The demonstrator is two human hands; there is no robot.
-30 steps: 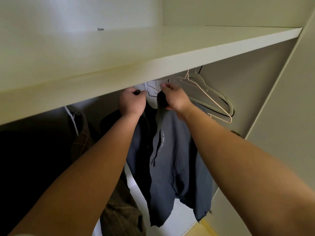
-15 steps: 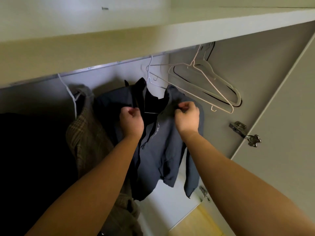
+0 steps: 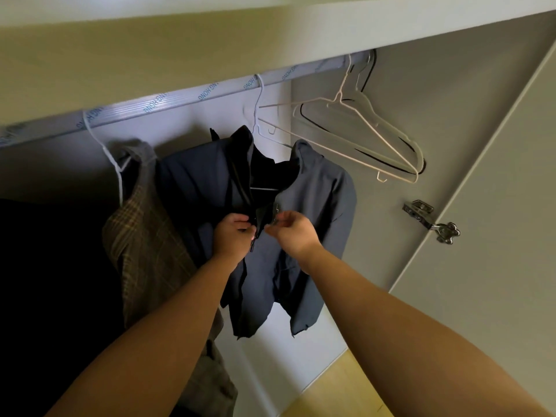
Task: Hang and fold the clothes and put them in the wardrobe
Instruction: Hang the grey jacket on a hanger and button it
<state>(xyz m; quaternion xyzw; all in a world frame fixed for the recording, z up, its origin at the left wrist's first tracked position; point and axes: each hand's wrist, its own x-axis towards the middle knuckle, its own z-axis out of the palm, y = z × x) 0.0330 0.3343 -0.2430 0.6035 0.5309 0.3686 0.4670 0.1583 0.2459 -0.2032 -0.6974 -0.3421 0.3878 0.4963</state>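
A dark grey-blue zip jacket (image 3: 319,200) hangs on a white hanger (image 3: 258,94) from the wardrobe rail (image 3: 168,99). Its front is open at the collar. My left hand (image 3: 233,236) grips the left zipper edge at chest height. My right hand (image 3: 290,231) pinches the right zipper edge just beside it. The two hands almost touch at the middle of the jacket.
A brown checked garment (image 3: 144,236) hangs on a white hanger to the left, touching the jacket. Several empty hangers (image 3: 361,127) hang to the right. A shelf (image 3: 210,40) runs overhead. The open door (image 3: 496,206) with a metal hinge (image 3: 433,219) stands at right.
My hands came down from the hanger hook at the rail to the shoulders, then to the zipper edges at the chest. The view dropped, so the rail now shows.
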